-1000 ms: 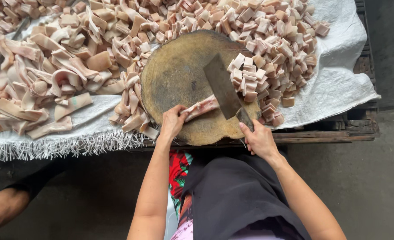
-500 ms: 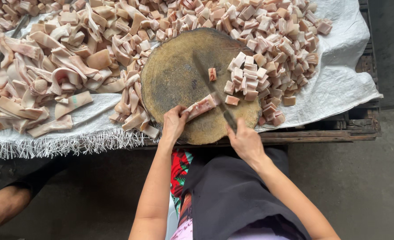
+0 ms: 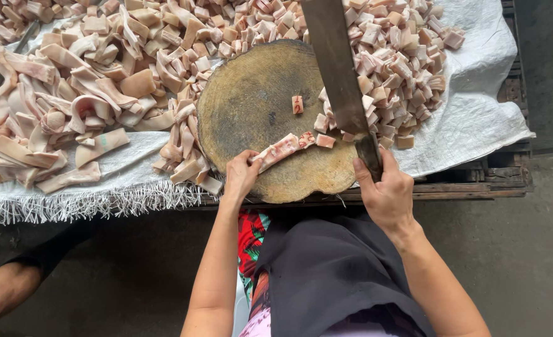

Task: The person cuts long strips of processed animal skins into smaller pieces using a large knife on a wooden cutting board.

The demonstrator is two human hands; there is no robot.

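Worn round wooden block [image 3: 251,106]; right hand [image 3: 385,190] grips steel cleaver [image 3: 337,68].

Single head-worn view, looking almost straight down past the wearer's lap onto the board [image 3: 257,112] and white sheet [image 3: 476,118]. Close range: forearms enter from the bottom edge, the cleaver [image 3: 339,81] rises near the lens and runs off the top. Concrete floor fills the lower third. No second view.
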